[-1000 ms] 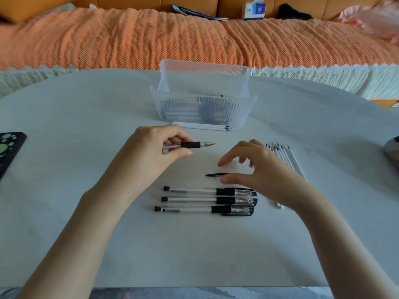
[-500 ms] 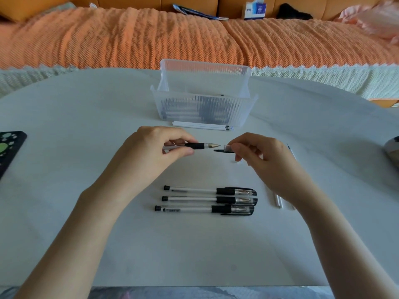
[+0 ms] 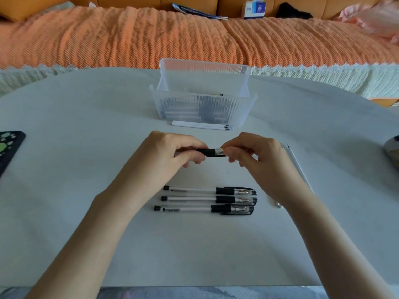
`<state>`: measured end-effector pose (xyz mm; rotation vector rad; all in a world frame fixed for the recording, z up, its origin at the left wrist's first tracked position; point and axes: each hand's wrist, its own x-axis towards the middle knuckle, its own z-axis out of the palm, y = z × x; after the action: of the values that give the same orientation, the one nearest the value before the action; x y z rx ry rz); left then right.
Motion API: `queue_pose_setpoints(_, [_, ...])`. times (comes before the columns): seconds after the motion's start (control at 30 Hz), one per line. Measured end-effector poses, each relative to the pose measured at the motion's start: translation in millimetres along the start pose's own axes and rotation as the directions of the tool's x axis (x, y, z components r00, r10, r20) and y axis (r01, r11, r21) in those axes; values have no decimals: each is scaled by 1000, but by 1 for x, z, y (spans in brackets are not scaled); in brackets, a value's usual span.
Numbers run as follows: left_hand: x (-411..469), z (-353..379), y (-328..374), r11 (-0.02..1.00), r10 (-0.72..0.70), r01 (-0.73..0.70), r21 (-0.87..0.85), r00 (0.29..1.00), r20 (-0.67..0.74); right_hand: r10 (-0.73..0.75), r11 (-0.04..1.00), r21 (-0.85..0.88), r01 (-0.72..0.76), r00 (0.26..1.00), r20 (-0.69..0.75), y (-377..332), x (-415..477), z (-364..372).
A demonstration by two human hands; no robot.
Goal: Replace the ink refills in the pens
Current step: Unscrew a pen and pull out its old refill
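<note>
A pen (image 3: 207, 152) is held level above the bench (image 3: 86, 130), between the two hands and roughly in the middle of the view. The left hand (image 3: 170, 153) is curled around the barrel, whose rear part is hidden inside the grip; only the black grip section is seen past the fingers (image 3: 193, 146). The right hand (image 3: 257, 156) is brought up to the tip end, where a clear cap (image 3: 219, 151) is pinched between the thumb and the first fingers (image 3: 234, 150). The cap is seen against the black grip section, over the tip. How far it is seated cannot be told.

Nearer the person, three capped pens (image 3: 194, 199) are laid side by side on the bench, parallel, with their caps to the right and their black end plugs to the left. Farther back, a ribbed translucent container (image 3: 203, 111) is set on the bench, and dark pens are seen dimly through its front wall. A few white refills (image 3: 200, 125) are laid just in front of it, touching or nearly touching its base. More white refills (image 3: 296, 162) are laid just right of the right hand, partly hidden by the wrist.

A dark patterned object (image 3: 9, 147) is cut off at the left edge and a shiny object (image 3: 391, 147) at the right edge. Beyond the bench, a sofa is covered by an orange blanket (image 3: 129, 37), with a tissue box (image 3: 253, 9) behind it.
</note>
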<state>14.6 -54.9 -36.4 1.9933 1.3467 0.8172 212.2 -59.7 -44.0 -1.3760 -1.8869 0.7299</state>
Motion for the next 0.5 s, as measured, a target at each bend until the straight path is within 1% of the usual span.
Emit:
queue_pose_setpoints(0.3, [-2, 6, 1, 1000, 13, -13, 27, 1000, 21, -37, 999, -3, 37, 999, -26, 0, -3, 4])
queue_pose_setpoints(0.4, [0, 2, 3, 1000, -8, 8, 17, 1000, 13, 32, 999, 26, -31, 999, -14, -2, -2, 3])
queue_pose_setpoints(0.5, [2, -5, 0, 999, -10, 13, 40, 998, -69, 97, 995, 3, -97, 995, -27, 0, -2, -5])
